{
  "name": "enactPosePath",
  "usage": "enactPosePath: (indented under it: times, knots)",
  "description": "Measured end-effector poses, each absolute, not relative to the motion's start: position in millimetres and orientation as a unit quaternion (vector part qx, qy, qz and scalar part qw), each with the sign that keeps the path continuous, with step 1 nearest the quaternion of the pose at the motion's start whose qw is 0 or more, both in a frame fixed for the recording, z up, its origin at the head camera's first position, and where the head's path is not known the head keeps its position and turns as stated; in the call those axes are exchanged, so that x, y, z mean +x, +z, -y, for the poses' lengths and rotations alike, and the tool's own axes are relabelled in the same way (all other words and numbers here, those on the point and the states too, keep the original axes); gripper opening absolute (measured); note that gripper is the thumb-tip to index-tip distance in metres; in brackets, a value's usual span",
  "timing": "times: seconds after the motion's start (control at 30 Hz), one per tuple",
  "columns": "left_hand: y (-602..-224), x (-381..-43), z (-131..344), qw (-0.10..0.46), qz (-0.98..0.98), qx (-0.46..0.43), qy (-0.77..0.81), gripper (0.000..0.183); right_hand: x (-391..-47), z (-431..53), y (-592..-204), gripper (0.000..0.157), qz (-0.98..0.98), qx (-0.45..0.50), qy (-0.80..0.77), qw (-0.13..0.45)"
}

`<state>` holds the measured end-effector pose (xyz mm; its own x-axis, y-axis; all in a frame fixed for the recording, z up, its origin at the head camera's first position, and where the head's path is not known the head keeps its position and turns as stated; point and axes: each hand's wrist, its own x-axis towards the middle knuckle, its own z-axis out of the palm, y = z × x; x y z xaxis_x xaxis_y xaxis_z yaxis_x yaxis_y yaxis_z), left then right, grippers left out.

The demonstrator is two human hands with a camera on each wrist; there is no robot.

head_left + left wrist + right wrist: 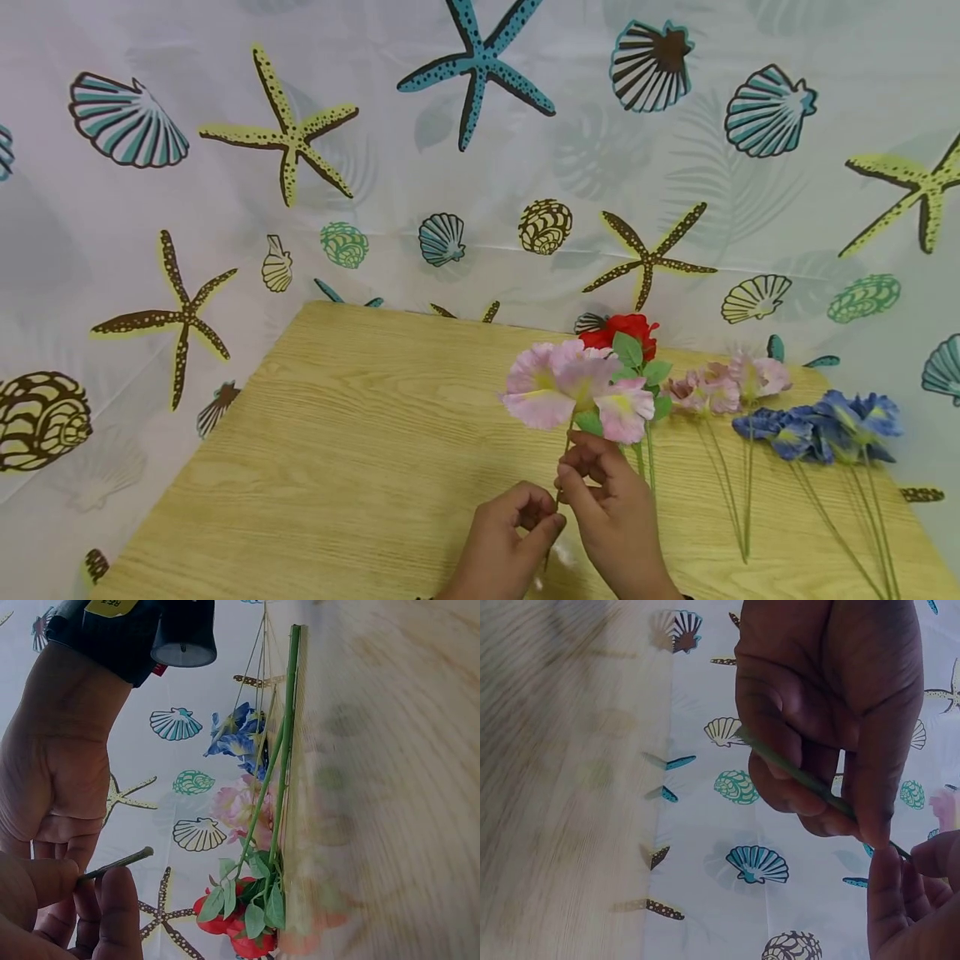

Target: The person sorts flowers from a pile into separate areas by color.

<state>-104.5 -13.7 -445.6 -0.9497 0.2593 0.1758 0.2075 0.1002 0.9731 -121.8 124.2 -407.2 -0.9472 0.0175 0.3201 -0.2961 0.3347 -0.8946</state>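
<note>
A pale pink artificial flower (547,387) with yellow throats is held up over the table, its thin stem slanting down to the left. My left hand (498,542) pinches the lower part of that stem between thumb and fingers. Just above, the thumb and fingertips of my right hand (615,517) grip the stem below the blossoms. The cut end of the green stem (124,862) pokes out past the left fingers in the left wrist view. In the right wrist view, the same stem (795,774) runs from one hand to the other.
Behind the held flower lie red artificial flowers (640,332) with green leaves. Farther right on the wooden table (300,442) are dusty-pink flowers (756,377) and blue flowers (858,421), stems toward the front. A cloth (495,187) printed with shells and starfish hangs around the table.
</note>
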Motion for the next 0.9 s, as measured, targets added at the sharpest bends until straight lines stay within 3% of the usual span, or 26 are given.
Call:
enactPosePath:
  times: [0.1,0.3,0.47,0.63,0.77,0.9]
  knots:
    - [-447,-106,15,0.042,-0.741,0.159,0.651,0.018,-125,-128,-409,0.027,0.811,0.093,0.559,0.143]
    - [-448,-109,30,0.119,-0.774,0.134,0.607,0.05,-145,-162,-414,0.028,0.876,0.072,0.431,0.203]
    - [-456,-110,57,0.091,-0.825,0.131,0.542,0.066,-167,-215,-413,0.036,0.924,0.04,0.306,0.225]
    - [-458,-116,87,0.058,-0.879,0.108,0.46,0.073,-192,-266,-414,0.035,0.94,0.031,0.243,0.238]
    - [-459,-121,110,0.04,-0.927,0.108,0.357,0.072,-210,-299,-417,0.034,0.955,0.026,0.202,0.216]
    - [-463,-119,128,0.054,-0.95,0.098,0.293,0.077,-219,-322,-426,0.035,0.969,0.014,0.191,0.156]
